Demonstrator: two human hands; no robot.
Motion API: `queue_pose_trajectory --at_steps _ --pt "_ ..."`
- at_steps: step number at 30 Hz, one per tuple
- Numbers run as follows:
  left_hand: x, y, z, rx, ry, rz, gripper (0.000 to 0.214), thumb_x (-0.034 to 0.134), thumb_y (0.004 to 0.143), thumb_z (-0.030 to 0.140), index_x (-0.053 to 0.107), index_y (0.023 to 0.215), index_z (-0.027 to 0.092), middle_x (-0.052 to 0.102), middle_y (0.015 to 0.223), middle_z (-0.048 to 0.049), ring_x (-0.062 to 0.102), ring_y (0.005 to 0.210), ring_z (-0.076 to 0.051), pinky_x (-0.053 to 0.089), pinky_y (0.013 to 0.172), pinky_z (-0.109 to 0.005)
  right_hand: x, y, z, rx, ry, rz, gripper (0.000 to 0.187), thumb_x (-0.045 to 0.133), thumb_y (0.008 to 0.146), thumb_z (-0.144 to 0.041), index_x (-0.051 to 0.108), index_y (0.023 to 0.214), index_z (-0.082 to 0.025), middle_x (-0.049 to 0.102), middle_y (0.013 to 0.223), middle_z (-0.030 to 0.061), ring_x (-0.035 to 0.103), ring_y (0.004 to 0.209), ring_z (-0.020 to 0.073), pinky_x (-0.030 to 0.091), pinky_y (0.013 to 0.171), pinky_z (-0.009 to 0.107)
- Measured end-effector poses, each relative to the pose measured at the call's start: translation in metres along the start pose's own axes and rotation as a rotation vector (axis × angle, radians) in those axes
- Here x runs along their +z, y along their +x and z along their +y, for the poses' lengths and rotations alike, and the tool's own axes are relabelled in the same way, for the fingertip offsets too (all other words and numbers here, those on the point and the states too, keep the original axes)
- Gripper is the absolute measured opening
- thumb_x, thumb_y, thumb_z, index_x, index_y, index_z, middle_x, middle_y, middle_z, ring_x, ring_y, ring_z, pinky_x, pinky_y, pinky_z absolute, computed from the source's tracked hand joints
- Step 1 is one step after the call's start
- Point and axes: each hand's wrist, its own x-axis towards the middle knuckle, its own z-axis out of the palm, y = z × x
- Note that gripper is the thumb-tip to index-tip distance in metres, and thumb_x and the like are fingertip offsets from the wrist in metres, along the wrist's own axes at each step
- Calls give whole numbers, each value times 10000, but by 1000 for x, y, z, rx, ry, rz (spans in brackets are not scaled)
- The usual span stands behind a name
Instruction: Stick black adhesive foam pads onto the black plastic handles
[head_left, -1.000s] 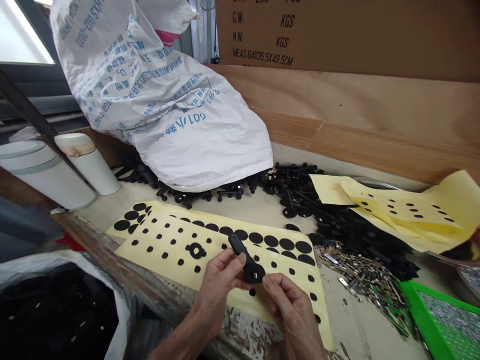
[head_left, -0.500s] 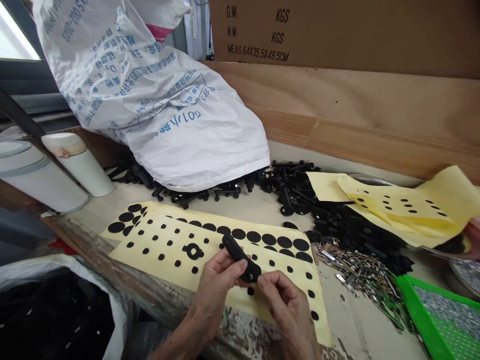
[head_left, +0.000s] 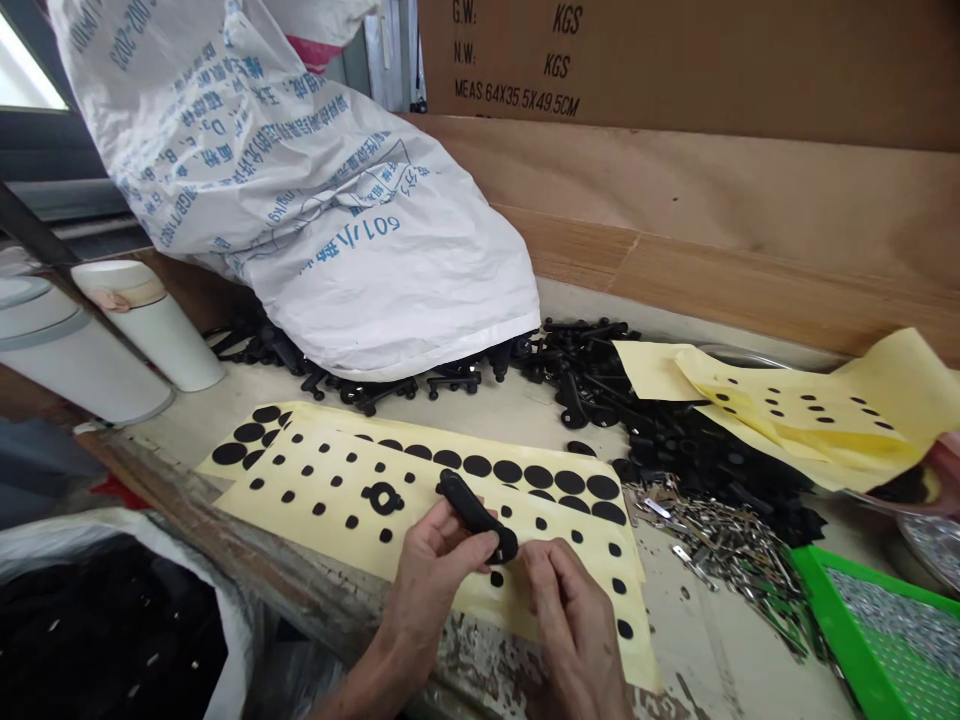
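My left hand [head_left: 435, 570] is closed round a black plastic crank-shaped handle [head_left: 474, 515], thumb pressed near its wide round end. Just right of that end, my right hand [head_left: 566, 610] has its thumb and fingertips pinched together; whatever they hold, if anything, is too small or hidden to make out. Under both hands lies a yellow backing sheet [head_left: 442, 500] with rows of small black stickers. A black ring-shaped part [head_left: 385, 498] rests on this sheet, left of my hands. Behind it is another yellow sheet [head_left: 592, 465] bearing larger black discs.
Black plastic parts [head_left: 585, 375] are heaped behind, partly under a white woven sack [head_left: 405, 270]. To the right are small metal strips [head_left: 720, 550], a green tray [head_left: 847, 610] and more yellow sheets [head_left: 817, 400]. Two cups [head_left: 150, 320] stand left, above an open bag [head_left: 240, 640] of black parts.
My right hand has drawn slightly right, away from the handle's round end, and its fingers are curled tighter. My left hand still grips the handle.
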Motion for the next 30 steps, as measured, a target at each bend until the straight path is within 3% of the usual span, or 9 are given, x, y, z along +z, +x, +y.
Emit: queue_pose_trajectory --at_steps 3,8,12,15,17,19,24,30 --pt "-1 0 -1 -2 73 14 268 698 734 205 656 993 150 700 924 -77 600 795 -172 473 576 -216 0 -2 4 -160 -279 50 364 269 977 -365 508 737 -233 499 717 9 511 614 167 369 573 271" --pt "1 0 2 -5 79 -11 227 691 738 210 661 949 134 700 875 -72 578 739 -147 445 522 -189 -6 1 5 -342 -632 83 362 241 983 -342 540 802 -245 538 726 20 551 602 183 355 516 278" --pt "2 1 6 -22 64 -14 229 701 717 205 665 928 124 699 886 -82 582 701 -140 447 508 -192 -11 5 3 -362 -662 72 385 239 986 -343 549 779 -247 551 697 15 566 587 183 349 504 281" --pt "1 1 9 -61 53 -32 230 694 715 219 661 915 110 695 840 -81 585 615 -128 426 471 -194 -16 10 8 -319 -649 51 371 254 981 -367 598 909 -251 590 777 29 580 597 184 361 497 281" --pt "1 1 11 -77 44 -47 233 684 725 231 650 919 106 695 827 -81 590 584 -127 417 465 -197 -20 13 11 -254 -562 -1 368 273 973 -399 610 980 -253 608 839 42 600 667 197 402 547 287" --pt "0 1 12 -78 34 -52 238 679 729 229 639 931 108 697 845 -86 594 604 -131 421 478 -199 -23 16 10 -136 -340 -81 378 288 967 -440 608 941 -242 603 810 37 598 703 195 429 588 284" --pt "0 0 10 -48 0 -67 240 684 728 193 624 950 126 693 881 -82 582 700 -141 434 532 -198 -11 15 -4 155 300 -276 309 452 910 -512 501 815 -222 498 597 -51 437 493 104 331 453 208" --pt "-3 -2 8 0 -60 -158 265 669 794 281 619 1003 125 681 860 -77 588 665 -134 447 542 -212 -5 15 -2 283 568 -312 327 506 886 -510 534 974 -196 583 549 -35 512 493 118 397 492 217"
